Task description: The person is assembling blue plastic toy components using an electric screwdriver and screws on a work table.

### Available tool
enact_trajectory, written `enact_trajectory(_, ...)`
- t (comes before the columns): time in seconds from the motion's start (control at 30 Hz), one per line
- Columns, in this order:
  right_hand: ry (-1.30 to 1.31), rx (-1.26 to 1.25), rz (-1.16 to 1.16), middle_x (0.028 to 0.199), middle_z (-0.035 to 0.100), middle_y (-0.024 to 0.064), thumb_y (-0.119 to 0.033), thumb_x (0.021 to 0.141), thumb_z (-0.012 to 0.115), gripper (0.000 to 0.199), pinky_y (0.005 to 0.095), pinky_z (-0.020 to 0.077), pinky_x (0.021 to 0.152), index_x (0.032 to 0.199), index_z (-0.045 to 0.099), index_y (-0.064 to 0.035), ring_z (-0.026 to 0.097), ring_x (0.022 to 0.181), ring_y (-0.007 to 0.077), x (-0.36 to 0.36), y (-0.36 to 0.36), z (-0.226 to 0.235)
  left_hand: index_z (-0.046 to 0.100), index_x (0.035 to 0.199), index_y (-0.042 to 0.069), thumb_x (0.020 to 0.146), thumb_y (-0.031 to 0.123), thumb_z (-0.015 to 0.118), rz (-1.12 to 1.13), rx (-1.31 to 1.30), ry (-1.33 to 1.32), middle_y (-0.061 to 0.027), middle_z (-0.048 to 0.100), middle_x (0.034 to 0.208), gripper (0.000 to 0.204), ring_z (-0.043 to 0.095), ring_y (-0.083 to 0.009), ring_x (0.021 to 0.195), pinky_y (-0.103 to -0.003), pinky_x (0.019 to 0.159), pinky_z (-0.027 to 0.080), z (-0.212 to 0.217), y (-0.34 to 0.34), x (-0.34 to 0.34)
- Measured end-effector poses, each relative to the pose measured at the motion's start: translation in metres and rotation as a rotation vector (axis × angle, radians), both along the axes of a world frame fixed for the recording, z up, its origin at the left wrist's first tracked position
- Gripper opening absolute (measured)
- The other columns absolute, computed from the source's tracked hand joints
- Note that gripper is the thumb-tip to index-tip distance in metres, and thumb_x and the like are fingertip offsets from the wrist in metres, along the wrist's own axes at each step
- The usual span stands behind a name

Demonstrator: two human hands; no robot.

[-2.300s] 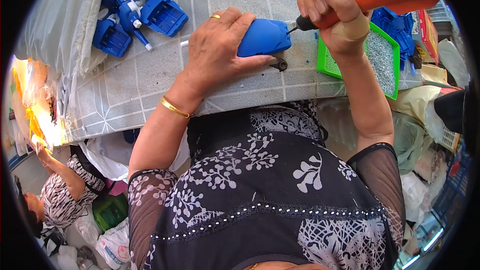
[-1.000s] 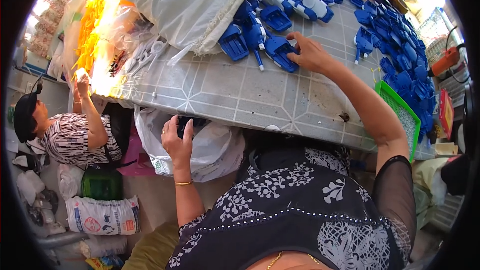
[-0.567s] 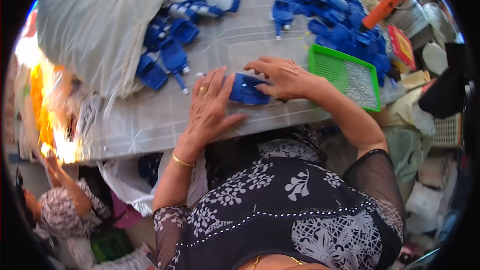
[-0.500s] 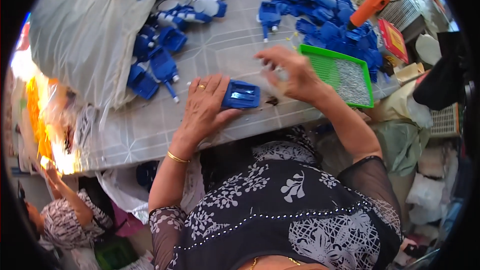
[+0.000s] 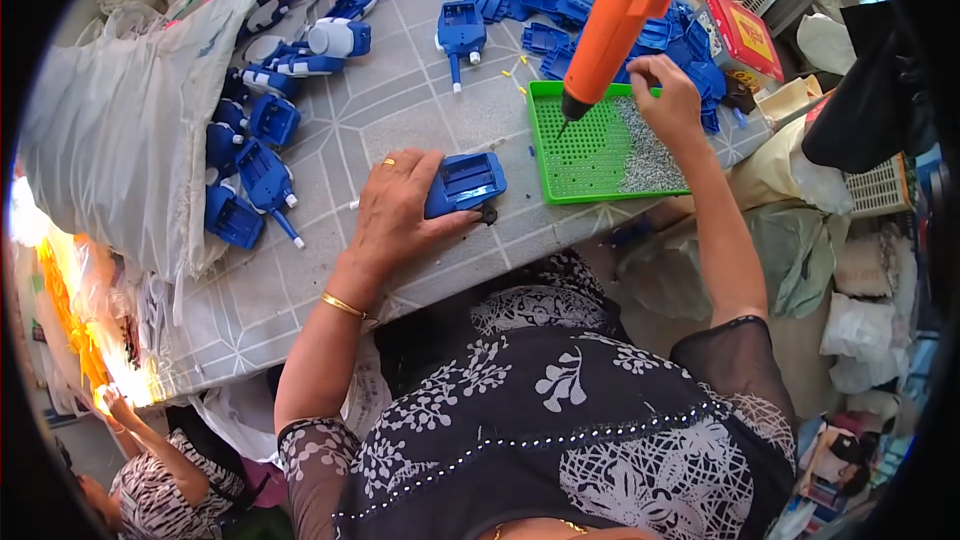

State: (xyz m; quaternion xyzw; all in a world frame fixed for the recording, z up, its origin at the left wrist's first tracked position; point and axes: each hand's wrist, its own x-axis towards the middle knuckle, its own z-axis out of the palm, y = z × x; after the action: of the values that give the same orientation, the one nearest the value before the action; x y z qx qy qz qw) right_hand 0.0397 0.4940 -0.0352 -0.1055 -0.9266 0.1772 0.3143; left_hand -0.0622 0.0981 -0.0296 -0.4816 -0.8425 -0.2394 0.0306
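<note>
Blue casing (image 5: 467, 184) on bench (image 5: 390, 80), hollow side up, long axis roughly left-right. Left hand (image 5: 396, 202) nearer, clasping casing's left end, thumb along near edge. Right hand (image 5: 670, 105) well to right, over green tray (image 5: 590, 196), beside orange driver (image 5: 620, 15); fingers part-curled, grip unclear.

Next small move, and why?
Probably lower the orange driver toward the green tray: its tip points down over that tray, which holds small silvery pieces, while the left hand steadies the blue casing, open side up.
</note>
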Motion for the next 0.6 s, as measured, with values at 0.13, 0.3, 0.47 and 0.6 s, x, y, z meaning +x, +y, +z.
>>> enact_trajectory(0.13, -0.443, 0.241, -0.134, 0.108, 0.069, 0.0151, -0.033, 0.09, 0.073, 0.037, 0.0465, 0.0525, 0.092, 0.115, 0.067, -0.0065, 0.067, 0.108, 0.0344, -0.045, 0.017, 0.012, 0.062, 0.126, 0.001, 0.07, 0.043, 0.089, -0.033, 0.102, 0.088, -0.0181, 0.064, 0.117, 0.075, 0.061, -0.0375, 0.106, -0.047, 0.095, 0.049, -0.014, -0.004, 0.0)
enact_trajectory(0.3, -0.591, 0.086, -0.012, 0.108, 0.068, 0.0169, -0.036, 0.088, 0.076, 0.04, 0.0458, 0.0517, 0.094, 0.109, 0.066, -0.0035, 0.066, 0.109, 0.0359, -0.06, 0.044, 0.012, 0.062, 0.126, 0.001, 0.069, 0.042, 0.09, -0.023, 0.143, 0.098, -0.0179, 0.064, 0.117, 0.076, 0.061, -0.0372, 0.107, -0.047, 0.095, 0.049, -0.015, -0.002, -0.001)
enact_trajectory(0.47, -0.438, -0.029, 0.028, 0.103, 0.071, 0.0148, -0.022, 0.092, 0.072, 0.023, 0.0409, 0.0532, 0.091, 0.106, 0.069, -0.004, 0.069, 0.101, 0.0318, -0.049, 0.053, 0.006, 0.063, 0.126, 0.002, 0.069, 0.043, 0.09, -0.025, 0.148, 0.094, -0.0177, 0.064, 0.117, 0.075, 0.061, -0.0375, 0.107, -0.047, 0.096, 0.049, -0.016, -0.003, -0.003)
enact_trajectory(0.6, -0.194, -0.262, -0.02, 0.099, 0.073, 0.0073, -0.017, 0.097, 0.071, 0.019, 0.0306, 0.0527, 0.084, 0.112, 0.072, -0.0046, 0.067, 0.091, 0.0143, -0.038, 0.069, -0.002, 0.063, 0.126, 0.002, 0.069, 0.044, 0.09, -0.038, 0.167, 0.067, -0.0177, 0.064, 0.119, 0.076, 0.06, -0.0373, 0.108, -0.047, 0.097, 0.049, -0.016, -0.003, -0.003)
